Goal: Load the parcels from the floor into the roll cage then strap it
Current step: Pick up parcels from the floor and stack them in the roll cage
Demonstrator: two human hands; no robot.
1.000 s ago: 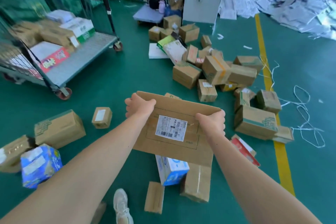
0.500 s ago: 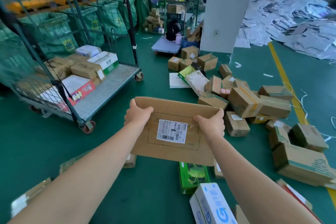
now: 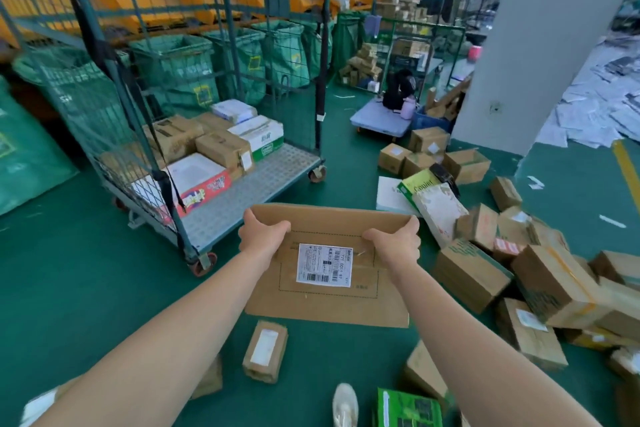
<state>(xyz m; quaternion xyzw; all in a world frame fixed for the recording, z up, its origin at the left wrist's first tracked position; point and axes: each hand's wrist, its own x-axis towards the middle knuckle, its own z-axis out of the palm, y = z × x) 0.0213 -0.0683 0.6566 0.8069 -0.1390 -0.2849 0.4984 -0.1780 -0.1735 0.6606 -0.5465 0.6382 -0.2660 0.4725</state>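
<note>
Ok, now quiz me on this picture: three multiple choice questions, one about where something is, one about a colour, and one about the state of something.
1. Where is the flat parcel?
A. Lying on the floor
B. Held up by the left hand and right hand
C. On the blue trolley

2. What colour is the label on it?
A. Yellow
B. Blue
C. White

3. How full is the roll cage?
A. Empty
B. Partly loaded, with boxes in it
C. Stacked to the top

Answers:
1. B: both hands grip its far edge in mid-air.
2. C: the label is white with black print.
3. B: a low group of boxes sits toward the back, with room left in front.
</note>
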